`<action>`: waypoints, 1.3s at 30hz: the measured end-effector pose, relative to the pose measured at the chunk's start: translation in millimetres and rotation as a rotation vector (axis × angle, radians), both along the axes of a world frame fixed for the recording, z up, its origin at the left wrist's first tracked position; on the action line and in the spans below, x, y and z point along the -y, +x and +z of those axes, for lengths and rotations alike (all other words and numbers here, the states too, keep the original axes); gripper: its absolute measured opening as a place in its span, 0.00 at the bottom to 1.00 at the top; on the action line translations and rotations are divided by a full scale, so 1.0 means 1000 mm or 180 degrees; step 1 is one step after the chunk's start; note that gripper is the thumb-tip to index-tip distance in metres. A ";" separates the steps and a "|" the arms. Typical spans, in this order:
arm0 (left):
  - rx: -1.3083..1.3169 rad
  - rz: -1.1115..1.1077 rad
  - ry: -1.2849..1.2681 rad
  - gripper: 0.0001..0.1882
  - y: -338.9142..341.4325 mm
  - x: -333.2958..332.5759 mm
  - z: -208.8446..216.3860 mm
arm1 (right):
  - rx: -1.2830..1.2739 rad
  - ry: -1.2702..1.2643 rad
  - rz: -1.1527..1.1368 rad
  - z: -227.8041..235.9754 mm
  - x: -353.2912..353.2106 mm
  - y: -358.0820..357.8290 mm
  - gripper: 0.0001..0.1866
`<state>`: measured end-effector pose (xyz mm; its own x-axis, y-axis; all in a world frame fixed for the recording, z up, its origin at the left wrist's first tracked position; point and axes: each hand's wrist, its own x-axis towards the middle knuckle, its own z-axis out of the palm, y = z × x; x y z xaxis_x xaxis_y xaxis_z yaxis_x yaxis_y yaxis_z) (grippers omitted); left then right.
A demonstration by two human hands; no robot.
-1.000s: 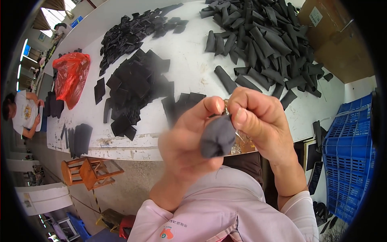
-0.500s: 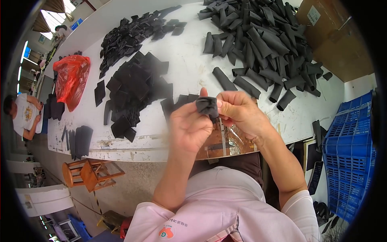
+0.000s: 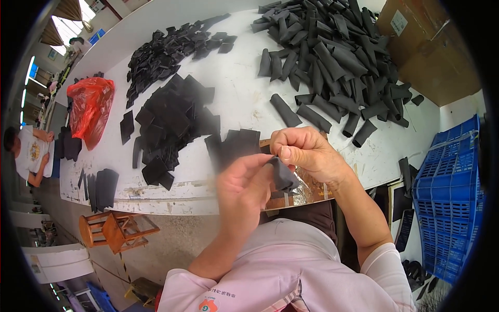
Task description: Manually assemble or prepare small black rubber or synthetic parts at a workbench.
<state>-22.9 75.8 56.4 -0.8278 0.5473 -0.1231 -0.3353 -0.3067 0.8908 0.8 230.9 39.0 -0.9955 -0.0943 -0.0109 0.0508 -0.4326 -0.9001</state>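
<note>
Between my hands is a small dark grey piece of fabric (image 3: 284, 176), folded and hanging below my fingertips. My left hand (image 3: 243, 182) pinches its upper left edge, slightly blurred. With thumb and forefinger, my right hand (image 3: 304, 155) closes on the top edge of the same piece. Beneath the hands, a brown board with clear tape (image 3: 314, 182) lies at the table's front edge. Flat dark fabric pieces (image 3: 240, 145) rest just beyond my left hand. Farther right, dark rolled fabric tubes (image 3: 314, 117) lie on the white table.
A big heap of rolled tubes (image 3: 343, 57) fills the far right, beside a cardboard box (image 3: 431, 47). Flat dark pieces (image 3: 171, 114) pile at left, near a red plastic bag (image 3: 91, 109). A blue crate (image 3: 449, 197) stands right; a wooden stool (image 3: 117, 231) stands left. Another person (image 3: 34, 153) sits far left.
Both hands have come down a little toward me. The fabric piece, bunched up above my left fingers before, now hangs down between the hands.
</note>
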 end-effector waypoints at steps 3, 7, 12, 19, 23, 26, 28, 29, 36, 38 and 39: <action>-0.0439 0.0222 -0.0070 0.07 -0.011 0.000 -0.013 | 0.0018 0.0178 -0.0139 0.004 0.002 -0.001 0.12; 0.1148 -0.0127 0.0702 0.07 -0.023 -0.004 -0.016 | 0.0246 0.0322 -0.0128 -0.008 -0.001 -0.003 0.13; 0.2854 -0.1478 0.2911 0.10 -0.038 -0.005 -0.026 | 0.0214 0.0173 -0.0088 -0.006 -0.001 -0.005 0.13; 0.1859 -0.1192 0.1824 0.13 -0.026 0.007 -0.062 | 0.0274 -0.0164 -0.0009 -0.044 0.000 -0.001 0.14; 0.2787 -0.1263 0.2458 0.14 -0.035 0.010 -0.069 | 0.0253 0.0029 -0.0015 -0.032 0.003 -0.005 0.14; 0.3183 -0.1519 0.3006 0.13 -0.023 0.006 -0.032 | 0.0318 0.0171 -0.0003 -0.014 0.001 -0.005 0.15; 0.2867 -0.1599 0.2931 0.14 -0.017 0.007 -0.042 | 0.0115 0.0248 0.0207 -0.012 0.000 -0.006 0.14; 0.2358 -0.1310 0.2370 0.15 -0.016 0.009 -0.059 | 0.0264 0.0538 0.0261 -0.030 -0.002 -0.008 0.14; -0.0928 0.0548 -0.0348 0.11 -0.010 -0.007 -0.033 | 0.0321 0.0746 -0.0355 -0.044 -0.001 0.000 0.15; -0.2593 0.0094 -0.0499 0.09 -0.024 -0.004 -0.034 | 0.0124 0.1032 -0.0743 -0.037 0.000 0.005 0.16; -0.2466 0.0027 -0.0382 0.05 -0.026 -0.003 -0.035 | -0.0059 0.1315 -0.1140 -0.032 0.000 0.007 0.16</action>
